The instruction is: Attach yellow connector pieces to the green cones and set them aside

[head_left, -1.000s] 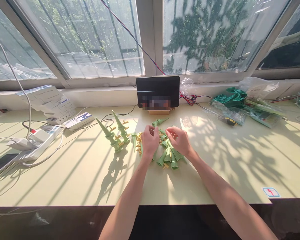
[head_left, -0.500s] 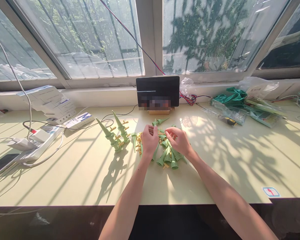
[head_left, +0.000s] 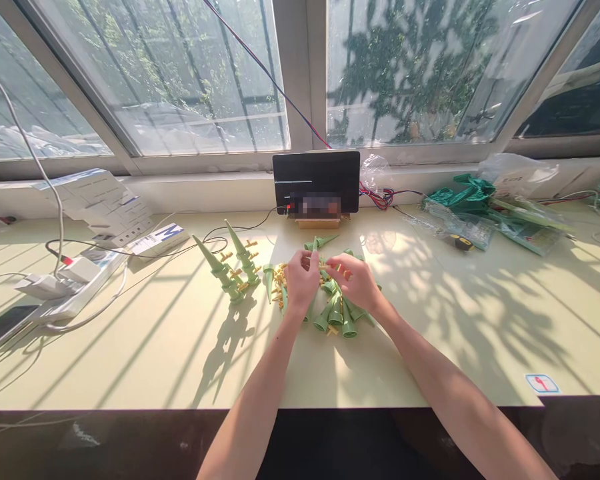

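My left hand (head_left: pixel 301 279) is closed around a green plastic plant watering spike (head_left: pixel 315 245), its pointed tip sticking up above my fingers. My right hand (head_left: pixel 356 283) pinches a small yellow valve (head_left: pixel 323 267) close to that spike; my fingers hide where the two meet. Beneath and in front of my hands lies a heap of loose green spikes (head_left: pixel 335 311), their open ends towards me. Small yellow valves (head_left: pixel 279 283) are piled by my left hand. To the left, several green spikes with yellow valves fitted (head_left: pixel 243 257) stand upright together.
A tablet (head_left: pixel 316 180) on a wooden stand is at the back below the window. Boxes (head_left: pixel 159 241), a power strip (head_left: pixel 87 288) and cables lie on the left. Plastic bags (head_left: pixel 463 193) and a yellow-black tool (head_left: pixel 459 242) are at the back right.
My right hand has moved slightly left, bringing the yellow valve up against or very near the spike. My left hand has shifted a little right and keeps its grip.
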Action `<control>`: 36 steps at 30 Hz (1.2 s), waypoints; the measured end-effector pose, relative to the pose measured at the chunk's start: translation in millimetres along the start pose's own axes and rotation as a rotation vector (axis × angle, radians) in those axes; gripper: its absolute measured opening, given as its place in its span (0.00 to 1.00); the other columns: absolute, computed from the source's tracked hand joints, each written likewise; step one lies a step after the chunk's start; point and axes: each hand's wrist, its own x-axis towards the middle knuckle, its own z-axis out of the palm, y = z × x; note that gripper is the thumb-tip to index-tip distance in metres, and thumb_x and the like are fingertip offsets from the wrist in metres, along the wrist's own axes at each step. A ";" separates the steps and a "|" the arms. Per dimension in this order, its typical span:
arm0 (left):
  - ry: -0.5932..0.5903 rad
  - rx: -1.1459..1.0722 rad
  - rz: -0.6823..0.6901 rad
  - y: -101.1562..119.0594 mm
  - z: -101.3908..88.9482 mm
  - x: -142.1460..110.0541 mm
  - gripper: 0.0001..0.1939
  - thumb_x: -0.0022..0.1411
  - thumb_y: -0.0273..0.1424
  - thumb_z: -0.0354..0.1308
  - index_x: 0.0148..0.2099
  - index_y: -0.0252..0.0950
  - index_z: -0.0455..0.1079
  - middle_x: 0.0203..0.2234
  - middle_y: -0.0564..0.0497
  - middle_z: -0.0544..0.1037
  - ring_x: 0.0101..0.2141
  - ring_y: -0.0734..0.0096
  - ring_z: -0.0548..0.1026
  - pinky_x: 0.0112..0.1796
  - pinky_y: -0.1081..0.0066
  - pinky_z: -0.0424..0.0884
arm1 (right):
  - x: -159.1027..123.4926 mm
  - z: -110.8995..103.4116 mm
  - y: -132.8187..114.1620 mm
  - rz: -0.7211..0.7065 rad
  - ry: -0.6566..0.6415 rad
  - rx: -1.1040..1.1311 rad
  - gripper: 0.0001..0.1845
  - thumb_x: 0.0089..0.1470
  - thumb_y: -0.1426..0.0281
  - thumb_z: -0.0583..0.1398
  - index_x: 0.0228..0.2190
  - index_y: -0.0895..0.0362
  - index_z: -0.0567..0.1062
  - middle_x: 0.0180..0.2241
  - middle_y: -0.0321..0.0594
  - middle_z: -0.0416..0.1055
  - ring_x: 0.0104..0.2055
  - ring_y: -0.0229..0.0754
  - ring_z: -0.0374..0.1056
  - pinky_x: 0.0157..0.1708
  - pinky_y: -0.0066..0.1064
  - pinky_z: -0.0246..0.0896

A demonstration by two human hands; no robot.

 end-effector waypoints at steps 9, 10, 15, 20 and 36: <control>0.003 -0.005 0.018 -1.6 -0.5 -0.6 0.13 0.63 0.41 0.54 0.33 0.37 0.69 0.18 0.54 0.72 0.20 0.73 0.69 0.26 0.72 0.63 | -0.1 -0.3 0.8 0.007 -0.003 0.008 0.07 0.58 0.70 0.59 0.38 0.56 0.76 0.37 0.42 0.74 0.30 0.37 0.67 0.26 0.28 0.62; 0.001 -0.008 0.020 -1.9 -0.6 -0.7 0.13 0.63 0.40 0.54 0.33 0.37 0.68 0.18 0.54 0.72 0.20 0.73 0.69 0.26 0.73 0.63 | 0.0 0.0 1.0 0.006 -0.004 0.006 0.07 0.59 0.70 0.59 0.38 0.56 0.76 0.36 0.42 0.74 0.30 0.37 0.67 0.26 0.28 0.62; -0.015 -0.018 0.008 -1.9 -0.4 -1.4 0.12 0.64 0.40 0.54 0.33 0.38 0.67 0.16 0.56 0.70 0.18 0.74 0.67 0.24 0.73 0.61 | 0.2 1.0 2.8 0.005 -0.012 -0.015 0.07 0.59 0.67 0.58 0.36 0.57 0.75 0.34 0.42 0.73 0.29 0.37 0.66 0.25 0.28 0.60; -0.024 -0.031 0.007 -0.9 0.3 -2.6 0.12 0.64 0.41 0.54 0.33 0.38 0.66 0.16 0.56 0.70 0.18 0.74 0.66 0.24 0.73 0.61 | 0.1 1.6 4.8 0.001 -0.021 -0.047 0.10 0.61 0.64 0.56 0.33 0.57 0.73 0.31 0.41 0.71 0.26 0.36 0.62 0.24 0.27 0.57; -0.042 -0.037 0.045 -1.5 3.2 -4.0 0.13 0.65 0.41 0.53 0.32 0.38 0.66 0.16 0.57 0.68 0.19 0.74 0.65 0.25 0.72 0.60 | -0.1 0.7 2.5 0.037 -0.032 -0.125 0.26 0.66 0.59 0.49 0.19 0.57 0.66 0.18 0.34 0.60 0.22 0.34 0.52 0.24 0.28 0.47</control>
